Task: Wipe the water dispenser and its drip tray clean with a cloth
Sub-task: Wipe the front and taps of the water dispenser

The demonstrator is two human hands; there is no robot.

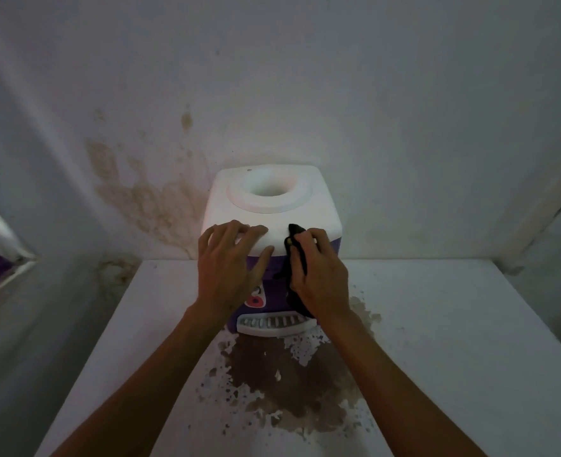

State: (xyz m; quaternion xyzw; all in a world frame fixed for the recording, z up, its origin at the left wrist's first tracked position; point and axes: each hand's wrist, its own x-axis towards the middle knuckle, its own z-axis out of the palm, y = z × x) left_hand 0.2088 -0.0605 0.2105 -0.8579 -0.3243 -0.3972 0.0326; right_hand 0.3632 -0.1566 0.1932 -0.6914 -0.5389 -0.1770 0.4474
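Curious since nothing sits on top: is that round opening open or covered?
Open: the white water dispenser's round top opening shows a bare hollow.

White-topped purple water dispenser [272,206] upright against wall, grilled white drip tray [274,324] at base, black cloth [294,258] draped down front.

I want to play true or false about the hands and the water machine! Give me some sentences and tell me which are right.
1. The right hand holds a black cloth. True.
2. A big water bottle sits on top of the water dispenser. False: the round opening on top is empty.
3. The left hand rests on the dispenser's white top with fingers spread. True.
4. The cloth is wiping the drip tray. False: it is up at the dispenser's front top edge.
5. The surface in front of the dispenser has a brown stain. True.
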